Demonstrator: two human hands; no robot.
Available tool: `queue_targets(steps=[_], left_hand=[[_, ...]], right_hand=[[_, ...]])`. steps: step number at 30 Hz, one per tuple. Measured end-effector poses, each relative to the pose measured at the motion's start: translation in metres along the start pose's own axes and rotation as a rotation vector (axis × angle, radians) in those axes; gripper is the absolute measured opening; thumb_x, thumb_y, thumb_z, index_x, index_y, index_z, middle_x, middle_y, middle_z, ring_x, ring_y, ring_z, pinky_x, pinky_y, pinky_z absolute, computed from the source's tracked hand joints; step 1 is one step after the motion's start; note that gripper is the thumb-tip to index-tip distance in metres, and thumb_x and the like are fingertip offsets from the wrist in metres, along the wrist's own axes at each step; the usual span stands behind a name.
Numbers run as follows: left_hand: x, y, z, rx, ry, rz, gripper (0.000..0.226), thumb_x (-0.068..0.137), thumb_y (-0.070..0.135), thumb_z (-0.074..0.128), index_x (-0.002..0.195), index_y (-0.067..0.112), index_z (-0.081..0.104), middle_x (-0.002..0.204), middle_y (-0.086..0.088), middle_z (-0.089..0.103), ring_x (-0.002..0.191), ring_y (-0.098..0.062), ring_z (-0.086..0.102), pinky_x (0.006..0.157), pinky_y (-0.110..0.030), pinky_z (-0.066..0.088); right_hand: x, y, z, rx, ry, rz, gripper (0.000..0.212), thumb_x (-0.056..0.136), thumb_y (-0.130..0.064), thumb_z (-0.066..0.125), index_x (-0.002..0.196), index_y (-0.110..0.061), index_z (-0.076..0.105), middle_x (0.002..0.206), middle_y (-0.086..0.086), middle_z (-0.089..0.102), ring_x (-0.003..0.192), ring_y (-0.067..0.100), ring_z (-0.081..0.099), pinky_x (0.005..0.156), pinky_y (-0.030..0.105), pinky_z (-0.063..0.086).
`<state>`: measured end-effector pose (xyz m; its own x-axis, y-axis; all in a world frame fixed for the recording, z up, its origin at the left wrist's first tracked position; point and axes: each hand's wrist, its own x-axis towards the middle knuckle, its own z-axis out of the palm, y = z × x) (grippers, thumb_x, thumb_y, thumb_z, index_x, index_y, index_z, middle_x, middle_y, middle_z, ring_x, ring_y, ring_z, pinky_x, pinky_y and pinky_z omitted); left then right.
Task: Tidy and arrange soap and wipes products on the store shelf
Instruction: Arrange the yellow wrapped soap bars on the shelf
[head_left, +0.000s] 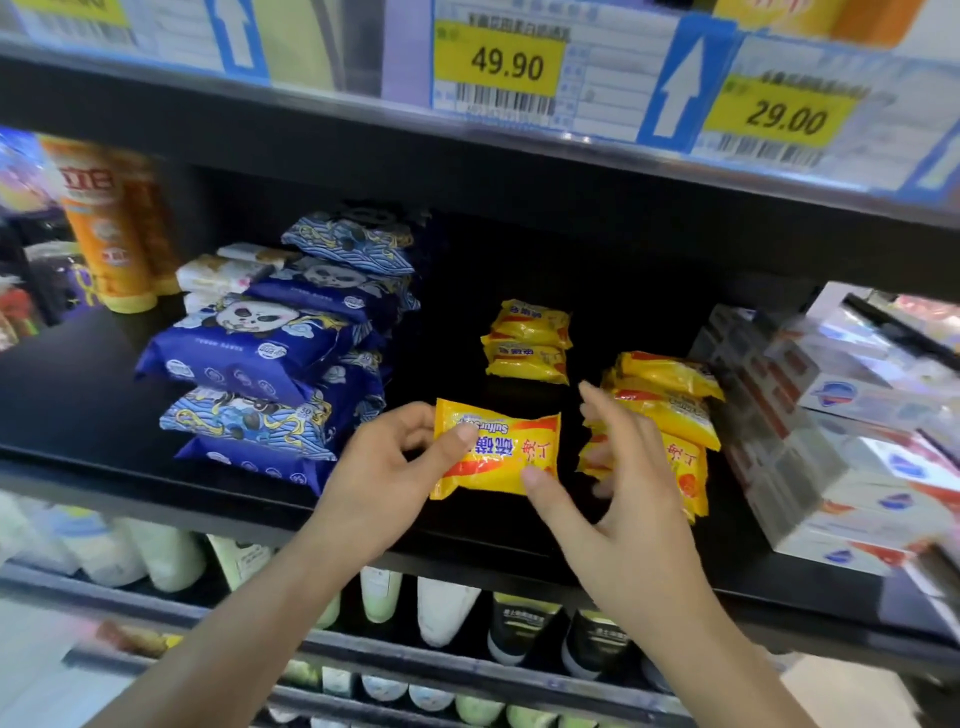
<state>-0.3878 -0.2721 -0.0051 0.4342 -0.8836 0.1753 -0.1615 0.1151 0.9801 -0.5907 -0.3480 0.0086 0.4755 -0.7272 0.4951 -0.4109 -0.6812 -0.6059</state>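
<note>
Boxed soap stack (852, 441) at right blurred, cut by frame edge. Right hand (623, 488) hides part of yellow soap pile (670, 410). Orange bottle (109, 223) label smeared, unreadable.

A yellow soap packet (501, 449) with a red band and upside-down "Sulfur Soap" lettering sits level over the shelf front, at centre. At its 3 o'clock, just beside it, a slumped stack of matching yellow packets (667, 410) leans on the shelf. At its 12 o'clock, two more yellow packets (527, 343) lie stacked farther back. At 9 to 10 o'clock, blue panda-print wipes packs (270, 369) are piled in uneven, tilted layers.
</note>
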Motion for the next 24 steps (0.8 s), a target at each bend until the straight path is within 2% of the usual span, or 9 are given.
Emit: queue_targets(steps=[2,4,6,7,8,12,18,21,24], left_hand=[[-0.001,0.000,-0.002,-0.011,-0.017,0.015,0.034,0.092,0.047,0.066,0.110,0.020,0.075,0.100,-0.006,0.080,0.098,-0.021,0.077,0.097,-0.047,0.059],[-0.001,0.000,-0.003,-0.011,-0.032,0.027,0.034,0.094,0.046,0.064,0.110,0.018,0.075,0.101,-0.007,0.080,0.099,-0.022,0.076,0.098,-0.043,0.058],[-0.001,-0.001,-0.004,-0.026,-0.043,0.031,0.033,0.094,0.043,0.064,0.110,0.017,0.075,0.103,-0.007,0.080,0.101,-0.023,0.076,0.098,-0.042,0.058],[-0.001,-0.002,-0.004,-0.037,-0.050,0.030,0.032,0.094,0.042,0.064,0.111,0.017,0.074,0.104,-0.005,0.081,0.102,-0.021,0.076,0.097,-0.041,0.058],[-0.001,-0.002,-0.004,-0.045,-0.052,0.031,0.031,0.094,0.042,0.065,0.110,0.018,0.075,0.105,-0.004,0.081,0.102,-0.020,0.077,0.096,-0.040,0.058],[0.000,-0.004,-0.005,-0.044,-0.039,0.041,0.024,0.092,0.044,0.066,0.106,0.027,0.076,0.105,-0.003,0.081,0.101,-0.019,0.077,0.094,-0.038,0.058],[0.001,-0.004,-0.004,0.057,-0.040,0.046,0.021,0.095,0.055,0.064,0.103,0.038,0.073,0.107,0.005,0.079,0.102,-0.009,0.073,0.099,-0.036,0.052],[0.000,-0.004,-0.003,0.124,-0.023,0.030,0.041,0.092,0.072,0.055,0.106,0.038,0.073,0.108,0.012,0.077,0.106,-0.003,0.070,0.105,-0.039,0.048],[0.000,-0.004,-0.001,0.247,-0.012,-0.006,0.063,0.090,0.085,0.029,0.109,0.042,0.071,0.106,0.018,0.076,0.108,0.001,0.066,0.104,-0.039,0.044]], right_hand=[[-0.001,0.001,0.001,0.077,0.034,0.156,0.065,0.088,-0.060,0.064,0.147,-0.044,0.045,0.123,-0.027,0.053,0.087,0.006,0.060,0.072,0.010,0.047],[0.004,0.000,0.000,0.268,-0.022,0.346,0.048,0.088,-0.054,0.068,0.135,-0.045,0.057,0.105,-0.022,0.065,0.066,0.010,0.062,0.059,0.014,0.049],[0.011,-0.001,0.000,0.479,-0.150,0.447,0.027,0.092,-0.046,0.070,0.119,-0.043,0.068,0.081,-0.019,0.070,0.047,0.007,0.053,0.044,0.014,0.041],[0.014,-0.002,0.000,0.542,-0.212,0.450,0.018,0.094,-0.041,0.070,0.112,-0.041,0.072,0.074,-0.019,0.070,0.043,0.007,0.049,0.040,0.015,0.038],[0.016,-0.003,0.000,0.580,-0.259,0.436,0.013,0.096,-0.037,0.070,0.108,-0.039,0.075,0.077,-0.018,0.074,0.041,0.008,0.046,0.038,0.016,0.035],[0.023,0.001,0.002,0.618,-0.301,0.399,0.012,0.097,-0.034,0.070,0.108,-0.036,0.074,0.107,-0.007,0.078,0.044,0.011,0.048,0.038,0.019,0.034],[0.015,0.006,0.016,0.748,-0.137,0.328,0.022,0.091,-0.031,0.072,0.113,-0.028,0.071,0.110,0.002,0.076,0.068,0.022,0.070,0.052,0.025,0.052],[0.012,0.010,0.014,0.816,-0.075,0.336,0.037,0.084,-0.030,0.073,0.119,-0.018,0.068,0.110,0.008,0.075,0.081,0.027,0.074,0.065,0.029,0.059],[0.011,0.015,0.011,0.869,-0.050,0.326,0.044,0.083,-0.025,0.074,0.124,-0.011,0.064,0.110,0.011,0.074,0.088,0.029,0.074,0.074,0.031,0.061]])
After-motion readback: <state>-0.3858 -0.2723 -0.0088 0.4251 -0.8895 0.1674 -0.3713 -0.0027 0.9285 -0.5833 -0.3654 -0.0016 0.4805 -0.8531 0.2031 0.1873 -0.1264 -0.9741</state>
